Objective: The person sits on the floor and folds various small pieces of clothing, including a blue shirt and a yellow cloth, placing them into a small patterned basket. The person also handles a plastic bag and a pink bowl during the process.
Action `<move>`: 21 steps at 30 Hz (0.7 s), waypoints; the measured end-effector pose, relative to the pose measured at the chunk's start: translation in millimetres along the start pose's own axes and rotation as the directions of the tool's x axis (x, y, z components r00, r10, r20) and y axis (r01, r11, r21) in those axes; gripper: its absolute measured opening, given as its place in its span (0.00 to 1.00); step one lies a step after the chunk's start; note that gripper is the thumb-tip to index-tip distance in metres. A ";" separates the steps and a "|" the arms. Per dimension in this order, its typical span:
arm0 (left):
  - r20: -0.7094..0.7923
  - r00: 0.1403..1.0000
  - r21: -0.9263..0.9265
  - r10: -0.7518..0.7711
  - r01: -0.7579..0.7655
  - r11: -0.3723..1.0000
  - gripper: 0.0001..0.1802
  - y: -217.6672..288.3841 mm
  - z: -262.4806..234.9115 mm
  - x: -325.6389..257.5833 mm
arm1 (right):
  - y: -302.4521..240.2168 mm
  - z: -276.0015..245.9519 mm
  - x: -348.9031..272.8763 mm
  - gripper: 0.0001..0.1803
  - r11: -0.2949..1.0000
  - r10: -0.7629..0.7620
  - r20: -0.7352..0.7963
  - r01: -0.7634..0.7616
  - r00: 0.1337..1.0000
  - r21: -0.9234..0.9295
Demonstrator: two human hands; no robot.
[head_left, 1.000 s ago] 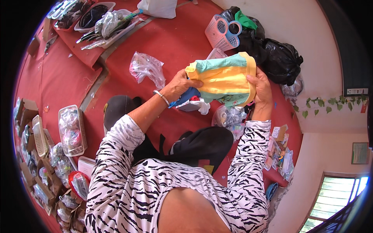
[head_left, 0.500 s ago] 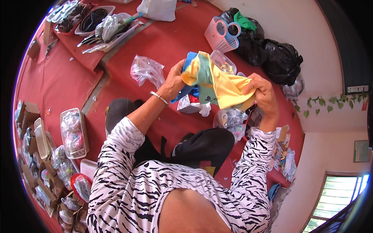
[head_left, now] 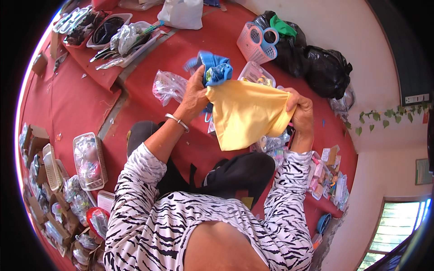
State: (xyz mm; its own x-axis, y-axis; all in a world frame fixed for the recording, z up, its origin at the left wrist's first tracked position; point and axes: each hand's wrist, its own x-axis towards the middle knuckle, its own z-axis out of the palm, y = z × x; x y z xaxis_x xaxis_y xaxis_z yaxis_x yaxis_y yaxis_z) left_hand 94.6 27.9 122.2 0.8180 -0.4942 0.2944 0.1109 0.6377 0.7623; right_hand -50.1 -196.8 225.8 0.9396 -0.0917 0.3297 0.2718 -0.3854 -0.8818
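Observation:
A yellow cloth garment [head_left: 246,115] hangs spread between my two hands over my lap. My left hand [head_left: 195,92] grips its upper left corner. Bunched at that same hand is a blue, denim-like garment [head_left: 217,67], its far end blurred. My right hand [head_left: 302,108] pinches the right edge of the yellow garment between thumb and fingers. The cloth partly hides small things on the floor behind it, including a clear plastic tub [head_left: 257,74] and a clear bag [head_left: 273,144]. Beside my left wrist lies another clear plastic bag [head_left: 169,86] with pinkish contents.
A pink and blue basket [head_left: 257,43] stands at the back right, against black bags [head_left: 327,70]. At the left are a white basket [head_left: 89,160] of bagged goods and several cardboard boxes [head_left: 38,140]. Loaded trays [head_left: 131,43] sit far left on the red floor covering [head_left: 81,106].
The yellow garment now hangs with a plain yellow side showing; its green part is out of sight. The blue garment is raised more into view at my left hand. My right hand is slightly lower.

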 end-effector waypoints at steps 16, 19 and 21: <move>0.120 0.904 -0.291 -0.410 0.427 0.856 0.19 9.4 -8.5 -0.1 | -5.1 22.5 -1.0 0.21 0.912 0.344 -0.159 -0.288 0.925 0.292; 0.115 0.921 -0.273 -0.373 0.390 0.879 0.20 3.7 -8.6 2.2 | 14.8 19.6 -2.2 0.20 0.763 0.440 -0.140 -0.288 0.887 0.579; 0.078 0.915 -0.283 -0.396 0.401 0.871 0.17 -1.0 -9.3 3.5 | 33.2 19.3 -6.7 0.19 0.638 0.495 -0.114 -0.271 0.861 0.721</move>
State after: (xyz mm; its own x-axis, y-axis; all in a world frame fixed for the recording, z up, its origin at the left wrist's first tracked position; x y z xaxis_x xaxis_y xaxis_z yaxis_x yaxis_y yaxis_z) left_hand 102.6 31.0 117.1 0.6607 -0.7506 0.0127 0.5842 0.5247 0.6192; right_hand -43.4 -191.3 187.8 0.9201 -0.3746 -0.1146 0.0682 0.4412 -0.8948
